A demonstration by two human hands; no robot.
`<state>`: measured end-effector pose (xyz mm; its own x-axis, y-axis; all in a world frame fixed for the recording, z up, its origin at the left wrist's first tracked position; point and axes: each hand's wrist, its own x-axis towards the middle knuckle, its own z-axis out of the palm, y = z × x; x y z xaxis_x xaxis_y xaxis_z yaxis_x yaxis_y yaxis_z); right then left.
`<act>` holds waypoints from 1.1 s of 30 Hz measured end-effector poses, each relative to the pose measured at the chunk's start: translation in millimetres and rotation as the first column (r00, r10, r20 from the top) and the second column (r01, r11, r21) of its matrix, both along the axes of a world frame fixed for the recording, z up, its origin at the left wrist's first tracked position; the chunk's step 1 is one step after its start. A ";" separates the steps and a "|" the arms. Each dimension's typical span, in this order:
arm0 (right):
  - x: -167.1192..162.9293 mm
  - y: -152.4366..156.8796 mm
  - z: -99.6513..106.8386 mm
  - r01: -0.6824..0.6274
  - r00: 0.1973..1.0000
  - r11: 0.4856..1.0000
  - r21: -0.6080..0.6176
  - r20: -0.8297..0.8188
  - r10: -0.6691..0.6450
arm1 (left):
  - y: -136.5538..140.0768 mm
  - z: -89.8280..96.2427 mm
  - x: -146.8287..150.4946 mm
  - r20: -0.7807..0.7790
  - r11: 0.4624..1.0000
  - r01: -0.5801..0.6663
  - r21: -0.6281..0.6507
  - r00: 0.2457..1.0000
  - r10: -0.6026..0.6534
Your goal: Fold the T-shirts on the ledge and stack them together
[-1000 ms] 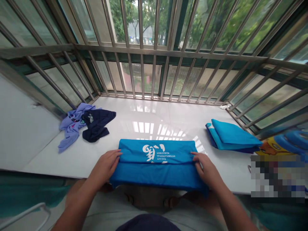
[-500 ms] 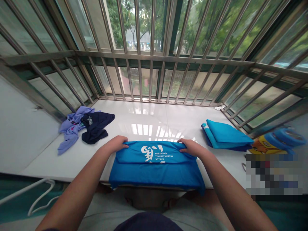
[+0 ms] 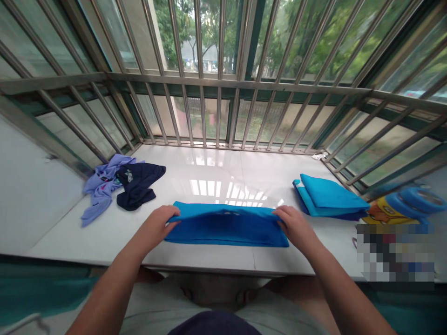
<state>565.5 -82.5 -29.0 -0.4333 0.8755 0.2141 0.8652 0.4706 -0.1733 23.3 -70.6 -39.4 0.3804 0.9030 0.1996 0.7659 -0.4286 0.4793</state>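
Observation:
A blue T-shirt (image 3: 226, 231), doubled over into a wide strip, lies near the front edge of the white ledge (image 3: 223, 258). At its left end, my left hand (image 3: 161, 226) pinches the cloth between thumb and fingers. My right hand (image 3: 294, 224) grips the opposite end in the same way. Between the hands the upper layer bulges a little, with a dark fold below it. The white print on the shirt is almost wholly hidden; only small light marks show at the upper middle.
A folded blue stack of clothes (image 3: 333, 196) sits to the right, beside a blue and yellow bottle (image 3: 401, 204). Purple clothing (image 3: 99, 188) and a dark navy garment (image 3: 139, 184) lie crumpled at left. Metal bars (image 3: 223, 85) line the window behind the ledge.
The shirt's lower part, which hung over the ledge's front edge, has been folded up onto the ledge. Its print has gone from view. Both hands have moved slightly farther apart.

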 end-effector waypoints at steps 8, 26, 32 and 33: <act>-1.4 -90.6 -34.9 0.017 0.998 0.972 -0.234 -0.050 -0.029 | -74.6 -36.9 -19.6 -0.081 0.994 -0.043 -0.102 0.996 0.035; -3.2 15.8 12.4 0.225 0.972 0.919 -0.325 0.006 -0.236 | 47.2 16.1 13.8 -0.126 0.980 -0.049 -0.192 0.992 0.025; 7.8 -21.0 18.2 0.266 0.960 0.959 0.096 -0.120 -0.254 | -1.1 24.4 -2.4 -0.026 0.988 -0.062 0.145 0.997 0.067; 7.8 -31.3 9.1 0.269 0.960 0.958 0.103 -0.113 -0.258 | -11.7 16.1 -4.6 -0.060 0.988 -0.053 0.143 0.996 0.062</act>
<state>573.4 -113.8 -20.0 -0.1625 0.9224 0.3503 0.9428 0.2498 -0.2205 18.7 -82.4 -23.3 0.3447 0.8882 0.3037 0.8184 -0.4428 0.3663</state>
